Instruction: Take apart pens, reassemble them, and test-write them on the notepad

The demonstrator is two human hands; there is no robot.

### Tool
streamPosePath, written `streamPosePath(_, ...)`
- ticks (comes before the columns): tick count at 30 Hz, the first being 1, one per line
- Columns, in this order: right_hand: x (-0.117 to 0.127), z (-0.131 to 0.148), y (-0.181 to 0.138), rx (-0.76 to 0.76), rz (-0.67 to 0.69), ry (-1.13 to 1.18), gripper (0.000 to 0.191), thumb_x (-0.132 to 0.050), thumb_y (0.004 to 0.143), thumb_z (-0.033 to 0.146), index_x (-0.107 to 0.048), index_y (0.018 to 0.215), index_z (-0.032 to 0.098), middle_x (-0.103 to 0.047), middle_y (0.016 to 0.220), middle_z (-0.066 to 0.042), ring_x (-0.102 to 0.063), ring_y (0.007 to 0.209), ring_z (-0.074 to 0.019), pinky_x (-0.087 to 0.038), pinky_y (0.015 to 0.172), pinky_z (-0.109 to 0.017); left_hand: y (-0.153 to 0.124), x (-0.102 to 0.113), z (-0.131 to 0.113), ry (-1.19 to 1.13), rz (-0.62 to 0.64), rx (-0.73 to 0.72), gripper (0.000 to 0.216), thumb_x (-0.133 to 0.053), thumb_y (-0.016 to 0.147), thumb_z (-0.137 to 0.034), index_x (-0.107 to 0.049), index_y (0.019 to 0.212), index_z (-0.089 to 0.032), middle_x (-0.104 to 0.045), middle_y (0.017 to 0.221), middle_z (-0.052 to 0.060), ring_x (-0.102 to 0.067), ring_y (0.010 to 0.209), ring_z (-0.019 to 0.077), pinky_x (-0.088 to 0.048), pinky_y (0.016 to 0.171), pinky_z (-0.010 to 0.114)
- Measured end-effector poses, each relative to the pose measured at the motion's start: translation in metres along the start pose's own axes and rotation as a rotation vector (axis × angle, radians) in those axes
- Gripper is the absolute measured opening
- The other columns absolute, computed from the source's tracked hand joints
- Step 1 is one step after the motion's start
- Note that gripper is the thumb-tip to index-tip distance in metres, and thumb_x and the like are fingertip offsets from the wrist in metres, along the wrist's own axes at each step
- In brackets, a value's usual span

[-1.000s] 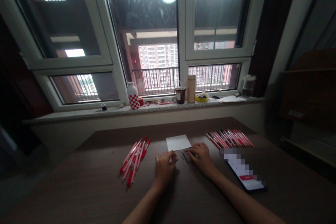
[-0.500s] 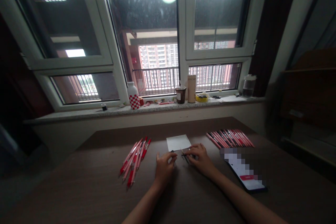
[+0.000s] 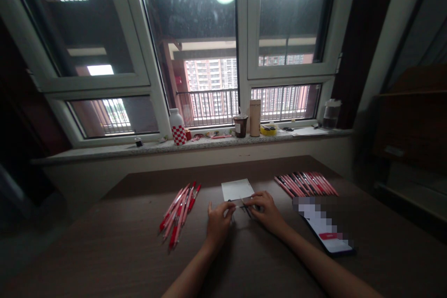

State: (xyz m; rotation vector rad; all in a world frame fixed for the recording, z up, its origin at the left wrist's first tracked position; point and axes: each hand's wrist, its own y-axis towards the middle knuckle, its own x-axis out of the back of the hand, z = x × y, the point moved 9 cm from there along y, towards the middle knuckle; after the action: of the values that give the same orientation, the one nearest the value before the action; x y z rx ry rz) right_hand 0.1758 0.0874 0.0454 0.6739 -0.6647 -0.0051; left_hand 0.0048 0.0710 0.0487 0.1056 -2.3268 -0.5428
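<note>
My left hand (image 3: 219, 223) is closed in a pinch above the table. From its fingertips a short, thin pale piece (image 3: 239, 206) points towards my right hand (image 3: 266, 209), with a small dark bit at the fingers. Also pinched, my right hand has thin dark pen-like parts (image 3: 247, 208) at its fingertips, partly hidden by the fingers. The two hands are close together but apart. Just beyond them lies a white sheet of paper (image 3: 237, 190). To the left is a loose pile of pink and red pens (image 3: 180, 214).
On the right a row of pink and black pens (image 3: 306, 184) lies side by side on the brown table (image 3: 115, 242). Nearer is a phone (image 3: 330, 230), partly blurred out. Along the windowsill (image 3: 153, 149) stand a checked bottle (image 3: 179, 132), a brown cup (image 3: 240, 126) and a tan flask (image 3: 255, 118).
The pale piece between the fingertips now shows more clearly, spanning part of the gap between my hands. Both hands have hardly moved, and the pens, paper and phone lie as before.
</note>
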Motion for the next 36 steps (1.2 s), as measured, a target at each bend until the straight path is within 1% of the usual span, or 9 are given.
streamPosePath(6,0.0002,0.0023,0.0002,0.006,-0.002,0.013,0.019,-0.062,0.078,0.02,-0.073,0.092,0.029,-0.065,0.096,-0.006,-0.054,0.102,-0.0239,-0.036,0.095,-0.046,0.0001,0.0011,-0.0032,0.013,0.01,0.004,0.02,-0.047,0.086,-0.032,-0.065,0.088,-0.026,-0.073,0.096,0.0,-0.066,0.094,0.0186,-0.012,0.111,0.058)
streamPosePath(11,-0.0021,0.0002,0.0001,0.022,-0.003,0.013,0.019,-0.062,0.079,0.022,-0.073,0.093,0.03,-0.066,0.097,-0.005,-0.053,0.102,-0.0238,-0.035,0.096,-0.046,0.0,-0.0004,-0.0031,0.009,0.022,-0.005,0.02,-0.047,0.086,-0.034,-0.065,0.088,-0.026,-0.073,0.095,0.0,-0.065,0.093,0.0188,-0.01,0.111,0.058)
streamPosePath(16,-0.0039,0.0007,0.0005,0.032,0.017,0.023,0.018,-0.062,0.078,0.02,-0.073,0.089,0.029,-0.066,0.095,-0.004,-0.053,0.102,-0.0236,-0.033,0.097,-0.046,-0.0005,-0.0026,-0.0024,0.008,0.022,-0.02,0.017,-0.049,0.085,-0.032,-0.065,0.087,-0.027,-0.073,0.094,-0.001,-0.065,0.093,0.0185,-0.007,0.111,0.059)
streamPosePath(22,-0.0028,0.007,0.0006,0.03,0.026,0.05,0.018,-0.062,0.078,0.019,-0.073,0.089,0.029,-0.067,0.094,-0.004,-0.054,0.1,-0.0226,-0.036,0.095,-0.044,-0.0001,-0.0042,-0.0021,-0.001,0.026,-0.022,0.013,-0.054,0.082,-0.031,-0.066,0.087,-0.027,-0.073,0.095,-0.001,-0.065,0.094,0.0187,-0.008,0.111,0.059)
streamPosePath(27,-0.006,0.0067,0.001,0.034,0.039,0.086,0.016,-0.064,0.078,0.02,-0.073,0.089,0.029,-0.067,0.093,-0.004,-0.054,0.1,-0.0227,-0.038,0.094,-0.042,0.0006,-0.003,-0.0016,0.029,0.013,-0.008,0.014,-0.055,0.081,-0.031,-0.067,0.089,-0.028,-0.073,0.096,0.0,-0.064,0.096,0.0201,-0.011,0.11,0.059)
streamPosePath(30,-0.0068,0.0054,0.001,0.036,0.034,0.111,0.015,-0.065,0.079,0.021,-0.073,0.089,0.029,-0.068,0.092,-0.004,-0.054,0.099,-0.0226,-0.038,0.094,-0.041,0.0005,-0.0018,-0.0019,0.053,0.006,0.004,0.014,-0.055,0.082,-0.032,-0.067,0.086,-0.028,-0.073,0.096,0.0,-0.063,0.097,0.021,-0.011,0.109,0.061)
streamPosePath(36,-0.0078,0.0023,0.0011,0.025,0.031,0.133,0.015,-0.065,0.08,0.024,-0.073,0.09,0.029,-0.067,0.093,-0.005,-0.054,0.098,-0.0224,-0.038,0.092,-0.04,0.0003,-0.0007,-0.0037,0.051,0.003,-0.017,0.012,-0.058,0.081,-0.034,-0.068,0.082,-0.03,-0.073,0.095,-0.002,-0.063,0.098,0.0204,-0.01,0.108,0.061)
